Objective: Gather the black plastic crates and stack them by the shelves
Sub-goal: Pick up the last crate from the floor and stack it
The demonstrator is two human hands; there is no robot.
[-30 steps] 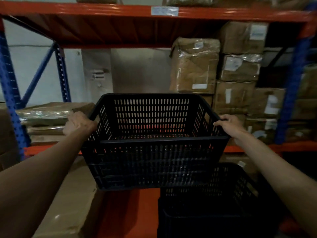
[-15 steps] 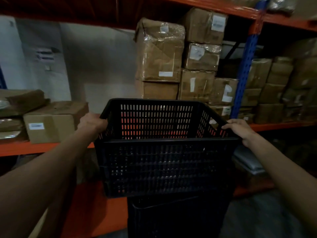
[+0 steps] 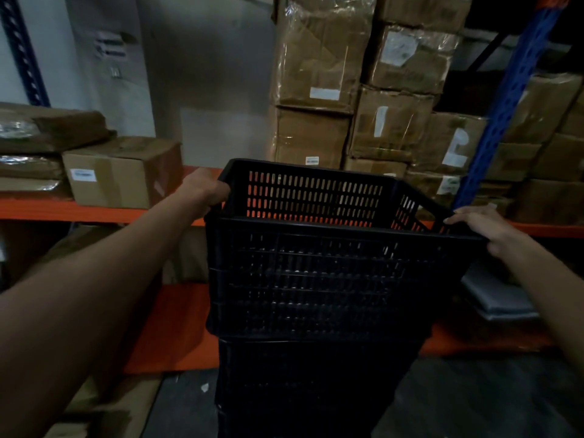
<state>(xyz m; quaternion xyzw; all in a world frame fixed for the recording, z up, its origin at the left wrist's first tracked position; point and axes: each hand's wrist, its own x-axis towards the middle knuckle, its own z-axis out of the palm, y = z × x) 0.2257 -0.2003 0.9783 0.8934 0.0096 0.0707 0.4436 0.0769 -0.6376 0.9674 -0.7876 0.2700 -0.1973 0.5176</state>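
A black slotted plastic crate fills the middle of the head view, slightly tilted, its base meeting the top of a lower black crate that stands on the dark floor. My left hand grips the upper crate's left rim at the far corner. My right hand lies over the right rim, fingers curled on the edge. The upper crate is empty inside. Whether it rests fully in the lower crate is hidden.
Orange shelf beams run behind the crates, with a blue upright at the right. Taped cardboard boxes are stacked on the shelf behind. A smaller box sits on the left shelf. Flat cardboard lies at the lower left.
The held crate has moved right and down onto the lower crate. The view has shifted right along the shelves. Both hands keep their hold on the rims.
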